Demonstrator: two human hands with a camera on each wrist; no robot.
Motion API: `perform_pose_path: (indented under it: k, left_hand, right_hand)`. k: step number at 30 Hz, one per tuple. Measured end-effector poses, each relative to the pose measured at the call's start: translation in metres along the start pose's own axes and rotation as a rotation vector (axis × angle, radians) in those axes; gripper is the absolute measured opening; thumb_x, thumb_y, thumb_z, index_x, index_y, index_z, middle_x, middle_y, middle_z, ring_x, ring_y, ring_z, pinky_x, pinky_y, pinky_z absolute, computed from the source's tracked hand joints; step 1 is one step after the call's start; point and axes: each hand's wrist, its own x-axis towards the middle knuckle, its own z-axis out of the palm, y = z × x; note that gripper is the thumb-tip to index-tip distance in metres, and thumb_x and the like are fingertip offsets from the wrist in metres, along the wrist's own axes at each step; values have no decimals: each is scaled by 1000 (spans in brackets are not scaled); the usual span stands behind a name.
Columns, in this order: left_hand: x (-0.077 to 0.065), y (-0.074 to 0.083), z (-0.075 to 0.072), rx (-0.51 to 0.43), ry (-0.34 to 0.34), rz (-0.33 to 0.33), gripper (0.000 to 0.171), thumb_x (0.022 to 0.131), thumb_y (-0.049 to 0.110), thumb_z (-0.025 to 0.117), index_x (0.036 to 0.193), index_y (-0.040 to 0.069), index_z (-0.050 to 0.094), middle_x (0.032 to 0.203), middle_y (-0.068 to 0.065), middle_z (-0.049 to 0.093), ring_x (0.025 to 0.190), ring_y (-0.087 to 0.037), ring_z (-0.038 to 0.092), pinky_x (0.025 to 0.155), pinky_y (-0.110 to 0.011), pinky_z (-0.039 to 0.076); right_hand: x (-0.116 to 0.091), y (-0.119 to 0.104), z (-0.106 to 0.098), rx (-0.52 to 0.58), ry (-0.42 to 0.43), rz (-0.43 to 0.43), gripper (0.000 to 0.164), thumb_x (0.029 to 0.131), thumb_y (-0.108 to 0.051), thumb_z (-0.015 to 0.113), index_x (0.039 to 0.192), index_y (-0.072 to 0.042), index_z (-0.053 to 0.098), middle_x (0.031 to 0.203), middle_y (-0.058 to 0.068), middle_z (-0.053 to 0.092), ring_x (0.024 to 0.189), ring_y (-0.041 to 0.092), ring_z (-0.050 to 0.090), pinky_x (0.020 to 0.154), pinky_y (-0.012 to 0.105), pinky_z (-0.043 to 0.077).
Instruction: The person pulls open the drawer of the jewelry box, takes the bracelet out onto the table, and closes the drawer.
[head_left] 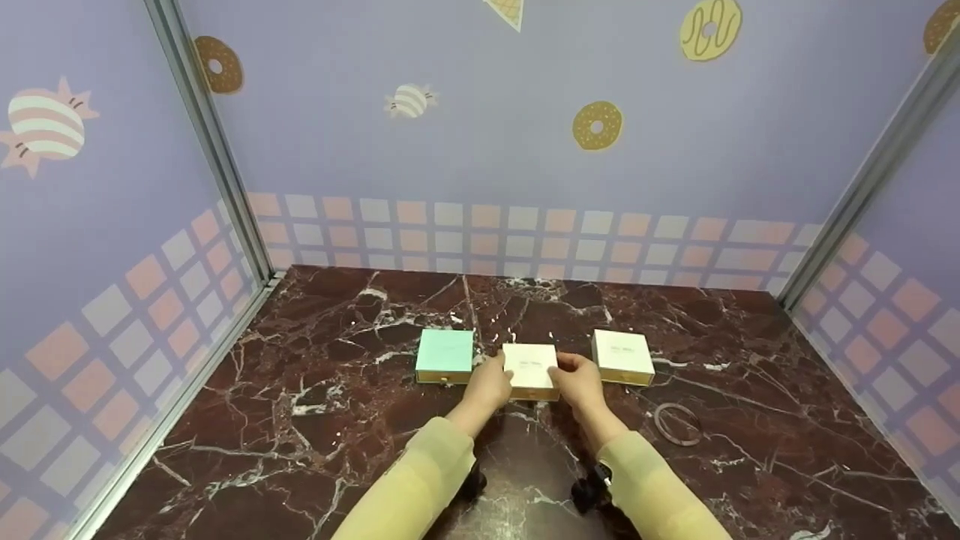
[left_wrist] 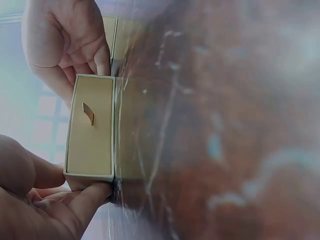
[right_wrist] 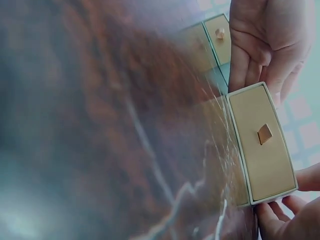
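Centred on a glossy, dark red tabletop (head_left: pixel 375 465) with white marble-like veining, a squat white box (head_left: pixel 531 365) stands between two hands. It has a smooth, square lid face with small faint print, and a flat gold near side framed by a pale rim; a small gold pull tab (left_wrist: pixel 88 114) juts from that side. The left hand (head_left: pixel 489 381) pinches the box at its left side and the right hand (head_left: pixel 579 381) pinches it at its right side, thumbs and fingers bent against the walls. The box's lower edge meets its blurred reflection in the polished surface.

To the left, just beside the left hand, sits a mint-green box (head_left: pixel 445 351) of similar square shape, also gold along its near side. To the right and slightly farther lies another white box (head_left: pixel 622 352), gold-fronted too. Nearer on the right rests a thin round ring (head_left: pixel 657 421), its material unclear. Soft pale-yellow sleeves (head_left: pixel 412 487) cover both forearms. At the far side rises a smooth lilac wall (head_left: pixel 495 150) printed with doughnuts, sweets and pink-and-white checks.
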Motion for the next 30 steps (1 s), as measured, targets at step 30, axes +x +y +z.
perform_pose_path:
  k: [30]
  left_hand:
    - [-47,-9,-13,-55,-93,85,58,103,12,60,150,-14,40,155,-34,44,145,-48,43,120,-59,39]
  right_hand:
    - [-44,3,-19,-41,-122,-40,39,90,3,66,126,16,60,121,31,65,108,33,65,88,36,60]
